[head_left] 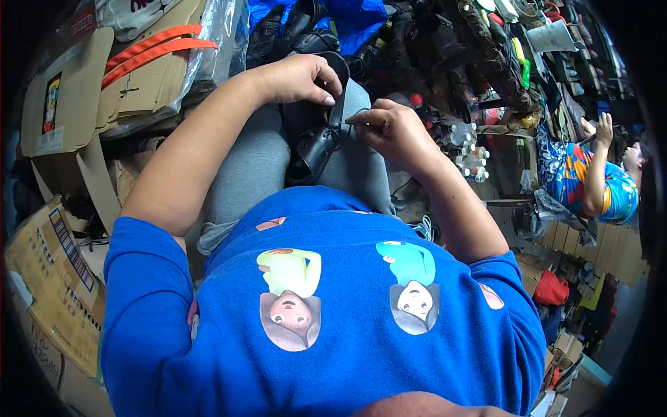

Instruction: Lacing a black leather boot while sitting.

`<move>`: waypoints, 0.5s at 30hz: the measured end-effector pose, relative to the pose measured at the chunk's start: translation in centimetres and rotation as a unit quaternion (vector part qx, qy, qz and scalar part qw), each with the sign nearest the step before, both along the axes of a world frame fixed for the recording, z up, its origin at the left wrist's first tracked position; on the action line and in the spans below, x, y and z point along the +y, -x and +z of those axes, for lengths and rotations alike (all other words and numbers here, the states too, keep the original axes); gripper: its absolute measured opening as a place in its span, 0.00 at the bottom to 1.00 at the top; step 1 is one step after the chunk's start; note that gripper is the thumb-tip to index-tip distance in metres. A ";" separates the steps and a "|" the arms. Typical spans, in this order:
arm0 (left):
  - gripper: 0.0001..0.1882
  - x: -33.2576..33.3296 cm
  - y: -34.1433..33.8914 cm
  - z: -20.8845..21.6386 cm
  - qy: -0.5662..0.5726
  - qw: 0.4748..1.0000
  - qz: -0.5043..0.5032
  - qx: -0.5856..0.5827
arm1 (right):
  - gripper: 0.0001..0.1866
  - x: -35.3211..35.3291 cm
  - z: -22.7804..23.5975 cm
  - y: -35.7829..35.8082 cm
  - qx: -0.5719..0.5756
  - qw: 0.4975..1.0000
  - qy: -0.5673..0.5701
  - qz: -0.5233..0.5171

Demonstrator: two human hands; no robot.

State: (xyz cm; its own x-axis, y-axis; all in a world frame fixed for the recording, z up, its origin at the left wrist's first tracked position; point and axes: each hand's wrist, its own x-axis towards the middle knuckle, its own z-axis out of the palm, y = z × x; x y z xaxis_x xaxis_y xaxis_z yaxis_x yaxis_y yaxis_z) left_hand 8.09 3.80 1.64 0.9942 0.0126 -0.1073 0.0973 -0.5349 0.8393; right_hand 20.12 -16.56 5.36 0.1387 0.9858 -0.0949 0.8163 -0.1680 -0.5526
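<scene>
A black leather shoe [316, 149] lies between my knees, its open part toward my body. My left hand [300, 80] is bent over the far part of the shoe, its thumb and fingers closed on the dark upper edge. My right hand [396, 131] is on the right side of the shoe, its fingertips pinched together close to a dark strand by the shoe's edge. What sits between those fingertips is too small to make out. Grey trousers [250, 167] cover my legs under the shoe.
Several black shoes [299, 31] lie beyond my knees beside blue plastic sheeting [361, 17]. Flattened cardboard [149, 83] with orange straps [156, 45] is stacked at left. Small bottles [469, 149] stand at right. Another person [597, 174] sits at far right.
</scene>
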 end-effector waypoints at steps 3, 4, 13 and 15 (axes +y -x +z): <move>0.10 0.2 0.1 0.3 -0.014 1.000 -0.013 0.013 | 0.11 0.3 0.2 0.4 -0.007 1.000 0.001 -0.004; 0.10 0.2 0.1 0.4 -0.014 1.000 -0.013 0.013 | 0.11 0.4 0.1 0.4 -0.008 1.000 0.002 -0.004; 0.11 -0.1 -0.6 1.0 -0.031 0.998 -0.037 0.030 | 0.12 1.0 0.0 0.1 -0.013 1.000 -0.011 0.024; 0.14 0.0 -0.6 1.1 -0.065 0.996 -0.050 0.015 | 0.12 1.2 -0.5 -0.5 0.036 0.999 -0.003 0.022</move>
State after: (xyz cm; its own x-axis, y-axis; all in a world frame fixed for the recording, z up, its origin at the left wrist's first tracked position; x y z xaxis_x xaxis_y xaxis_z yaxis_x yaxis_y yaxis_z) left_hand 8.73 3.81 2.69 0.9876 -0.0709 -0.1400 0.0611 -0.6478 0.7593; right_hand 20.64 -15.32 4.84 0.0891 0.9913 -0.0971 0.7803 -0.1300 -0.6118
